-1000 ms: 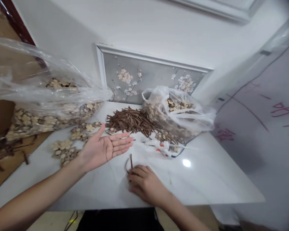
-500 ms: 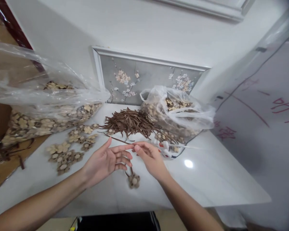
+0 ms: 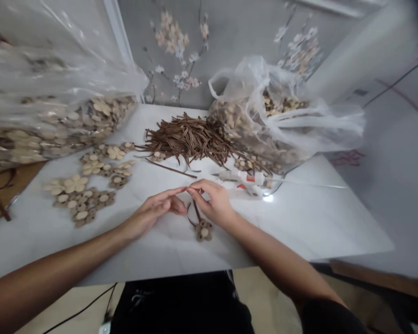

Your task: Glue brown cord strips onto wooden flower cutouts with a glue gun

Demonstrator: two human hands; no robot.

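Brown flower with pale round centre [image 3: 204,232], thin strips [image 3: 197,211] at its edge, lies on white desk [image 3: 282,232] just below right fingers. Right hand [image 3: 214,199] pinches at left fingertip, contents unclear; left hand [image 3: 151,214] loose. Risk: low hand snags strip, drags flower. Versus earlier: left palm turned inward, view nearer desk.

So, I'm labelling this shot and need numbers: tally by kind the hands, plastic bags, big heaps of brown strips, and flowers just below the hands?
Hands (left, right): 2
Plastic bags (left bag, right bag): 2
Brown strip heap: 1
Flower below the hands: 1
Total: 6
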